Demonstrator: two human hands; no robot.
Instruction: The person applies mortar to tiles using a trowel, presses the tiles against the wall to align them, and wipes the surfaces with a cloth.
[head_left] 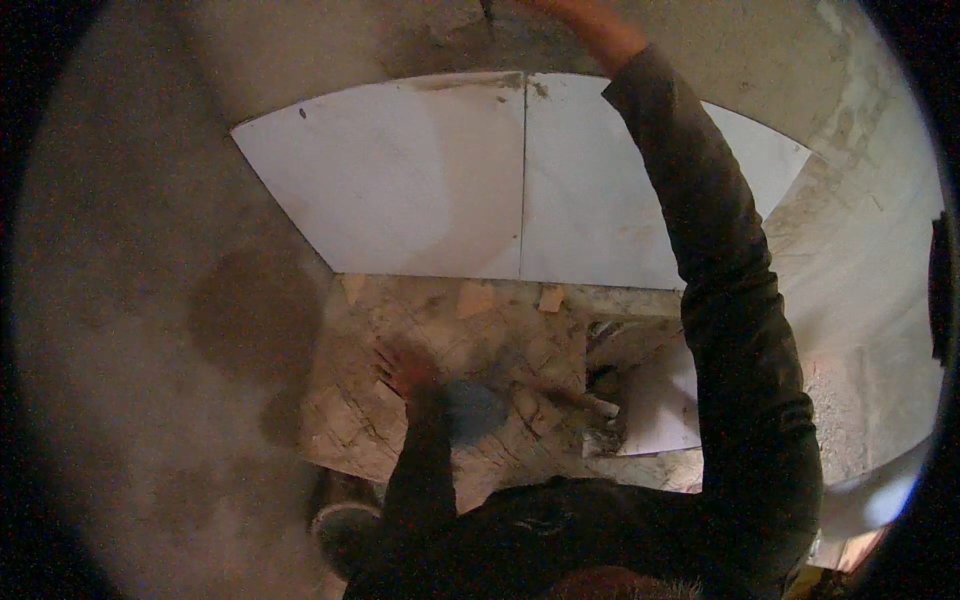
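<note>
My left hand (408,368) is spread, palm down, on a dirty, scratched board (360,420) below the wall, with nothing visible in it. Just right of it is a blue-grey rounded thing (475,412), too blurred to name. My right arm reaches up across the large white tiles, and the right hand (555,8) is cut off by the top edge, its fingers out of sight. Near it a thin dark edge (487,10) shows against the wall; I cannot make out what it is. Two white tiles, a left one (380,180) and a right one (590,190), meet at a narrow vertical joint.
Small tan wedges (551,298) sit along the tiles' lower edge. A stick-like tool (590,402) lies at the board's right, beside a white tile piece (662,410). Bottom left stands a round container (345,525). Bare grey wall (150,250) spans the left.
</note>
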